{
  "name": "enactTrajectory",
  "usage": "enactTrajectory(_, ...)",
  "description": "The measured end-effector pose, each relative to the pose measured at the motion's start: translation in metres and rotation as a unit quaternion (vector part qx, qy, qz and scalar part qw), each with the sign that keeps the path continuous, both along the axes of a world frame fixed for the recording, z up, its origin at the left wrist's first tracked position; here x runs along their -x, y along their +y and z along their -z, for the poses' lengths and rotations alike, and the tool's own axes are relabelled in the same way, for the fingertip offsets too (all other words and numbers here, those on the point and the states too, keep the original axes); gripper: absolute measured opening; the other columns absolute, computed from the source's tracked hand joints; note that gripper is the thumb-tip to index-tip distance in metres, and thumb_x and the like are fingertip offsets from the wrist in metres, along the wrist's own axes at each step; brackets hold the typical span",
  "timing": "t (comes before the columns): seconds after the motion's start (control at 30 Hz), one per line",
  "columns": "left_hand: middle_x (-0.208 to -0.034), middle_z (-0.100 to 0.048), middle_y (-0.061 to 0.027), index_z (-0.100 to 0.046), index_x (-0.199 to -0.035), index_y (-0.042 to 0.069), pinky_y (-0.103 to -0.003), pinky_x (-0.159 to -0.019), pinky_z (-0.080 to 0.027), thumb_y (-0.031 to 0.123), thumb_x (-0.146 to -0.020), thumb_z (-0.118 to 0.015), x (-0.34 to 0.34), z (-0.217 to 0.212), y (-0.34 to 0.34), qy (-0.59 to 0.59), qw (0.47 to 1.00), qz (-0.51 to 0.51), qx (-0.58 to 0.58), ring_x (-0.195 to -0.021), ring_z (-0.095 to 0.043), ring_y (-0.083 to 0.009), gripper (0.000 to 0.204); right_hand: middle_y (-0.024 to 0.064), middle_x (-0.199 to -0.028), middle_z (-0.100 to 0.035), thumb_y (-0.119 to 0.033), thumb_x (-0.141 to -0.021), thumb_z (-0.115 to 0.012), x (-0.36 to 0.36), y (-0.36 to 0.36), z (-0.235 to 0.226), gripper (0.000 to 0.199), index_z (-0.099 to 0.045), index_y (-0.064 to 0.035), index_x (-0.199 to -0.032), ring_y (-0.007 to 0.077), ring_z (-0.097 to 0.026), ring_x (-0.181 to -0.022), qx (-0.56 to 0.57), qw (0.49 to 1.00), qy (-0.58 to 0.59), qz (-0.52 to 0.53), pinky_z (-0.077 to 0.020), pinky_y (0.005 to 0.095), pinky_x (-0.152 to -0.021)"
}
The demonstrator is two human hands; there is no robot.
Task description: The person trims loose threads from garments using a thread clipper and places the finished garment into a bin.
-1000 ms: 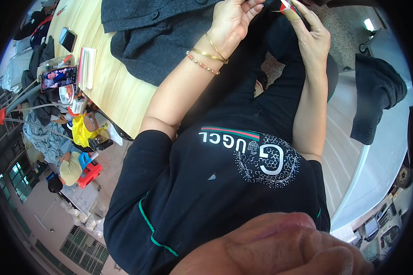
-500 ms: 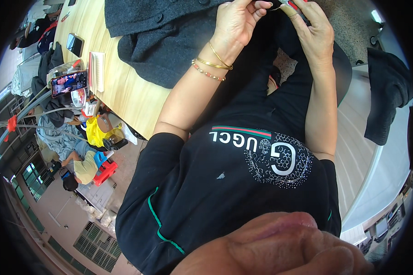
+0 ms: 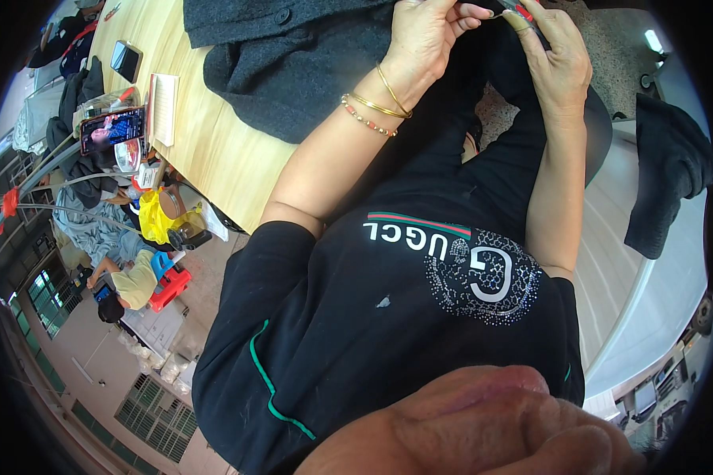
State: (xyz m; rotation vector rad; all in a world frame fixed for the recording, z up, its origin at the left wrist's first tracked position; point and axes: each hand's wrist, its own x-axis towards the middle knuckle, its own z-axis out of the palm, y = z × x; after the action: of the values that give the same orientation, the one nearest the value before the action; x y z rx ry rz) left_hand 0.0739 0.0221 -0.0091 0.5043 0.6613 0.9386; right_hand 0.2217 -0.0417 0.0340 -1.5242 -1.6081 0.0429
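Both hands met at the top of the view: the left hand (image 3: 424,36), bangles at its wrist, had its fingers curled toward a small red-and-dark object (image 3: 521,12) that the right hand (image 3: 558,63) pinched at its fingertips, though what the object was could not be told. Just beside the left hand a dark grey garment (image 3: 293,71) lay on the wooden table (image 3: 214,150); farther left on the table sat a lit phone (image 3: 111,131) and a white booklet (image 3: 164,107).
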Motion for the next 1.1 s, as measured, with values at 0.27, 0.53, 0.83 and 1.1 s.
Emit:
enactTrajectory(0.27, -0.085, -0.071, -0.0066, -0.069, -0.096, 0.0, -0.024, -0.068, -0.052, 0.022, -0.098, -0.061, 0.0, -0.002, -0.002, -0.003, 1.0, -0.004, 0.002, -0.073, -0.067, -0.0136, 0.023, 0.0075, -0.074, -0.055, -0.006, -0.078, -0.076, 0.001, 0.004, 0.007, 0.03, -0.071, -0.0042, -0.108, 0.0205, -0.058, -0.07, -0.01, 1.0, 0.012, -0.004, -0.0455, 0.0302, -0.064)
enactTrajectory(0.53, -0.085, -0.071, -0.0062, -0.069, -0.097, 0.001, -0.024, -0.068, -0.052, 0.022, -0.097, -0.061, 0.001, -0.004, 0.0, -0.005, 1.0, 0.005, 0.0, -0.073, -0.067, -0.0138, 0.022, 0.0072, -0.074, -0.054, -0.004, -0.082, -0.073, -0.002, 0.01, 0.015, 0.024, -0.071, -0.0019, -0.105, 0.0185, -0.058, -0.07, -0.036, 0.999, 0.024, -0.026, -0.0451, 0.029, -0.064)
enactTrajectory(0.83, -0.098, -0.069, -0.0104, -0.063, -0.106, 0.001, -0.03, -0.075, -0.053, 0.023, -0.095, -0.065, -0.006, -0.011, 0.006, 0.035, 0.999, 0.025, 0.021, -0.086, -0.069, -0.0219, 0.025, -0.0044, -0.086, -0.062, -0.015, -0.095, -0.066, -0.025, 0.006, 0.016, 0.026, -0.068, 0.0003, -0.116, 0.0021, -0.05, -0.065, -0.029, 0.856, 0.514, 0.044, -0.0386, 0.0185, -0.057)
enactTrajectory(1.1, -0.101, -0.067, -0.0084, -0.063, -0.103, 0.001, -0.033, -0.081, -0.052, 0.022, -0.092, -0.069, -0.048, -0.007, 0.011, 0.064, 0.996, 0.066, 0.01, -0.097, -0.068, -0.0254, 0.024, -0.0073, -0.077, -0.055, -0.02, -0.097, -0.063, -0.035, -0.006, 0.007, 0.035, -0.062, -0.0003, -0.125, 0.0003, -0.044, -0.06, -0.069, 0.805, 0.588, 0.045, -0.0348, 0.0161, -0.053)
